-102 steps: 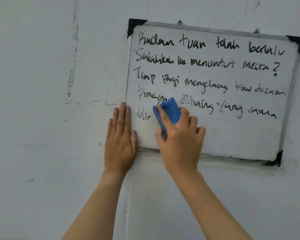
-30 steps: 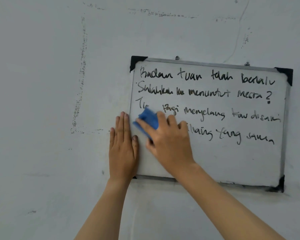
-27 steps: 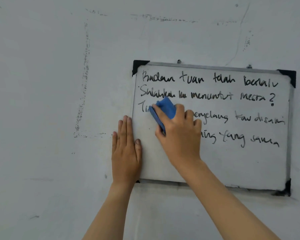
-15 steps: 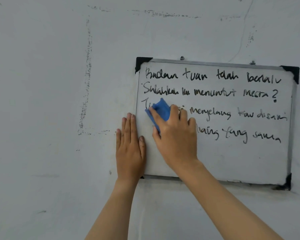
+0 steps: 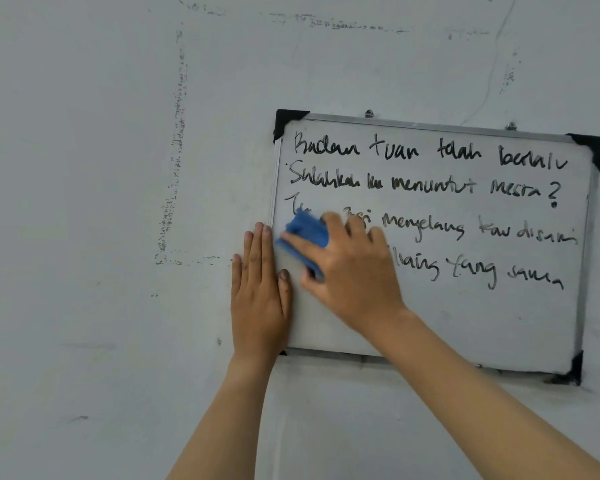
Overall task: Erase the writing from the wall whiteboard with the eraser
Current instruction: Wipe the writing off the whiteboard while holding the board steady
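A small whiteboard [image 5: 471, 323] with a metal frame and black corners hangs on the wall at the right. Four lines of black handwriting [image 5: 426, 185] cover its upper part; the left ends of the third and fourth lines are wiped away. My right hand [image 5: 350, 271] presses a blue eraser [image 5: 307, 232] against the board near its left edge, over the start of the third line. My left hand [image 5: 260, 299] lies flat on the board's left frame, fingers together and pointing up, with its thumb on the board.
The grey-white wall [image 5: 101, 237] around the board carries old tape or glue marks [image 5: 177, 150] in a rectangular outline to the left. Two small hooks [image 5: 369, 114] hold the board's top edge.
My right hand has swept the eraser left and right across the third and fourth lines, erasing their left ends. It now sits further left than half a second ago. My left hand has stayed put.
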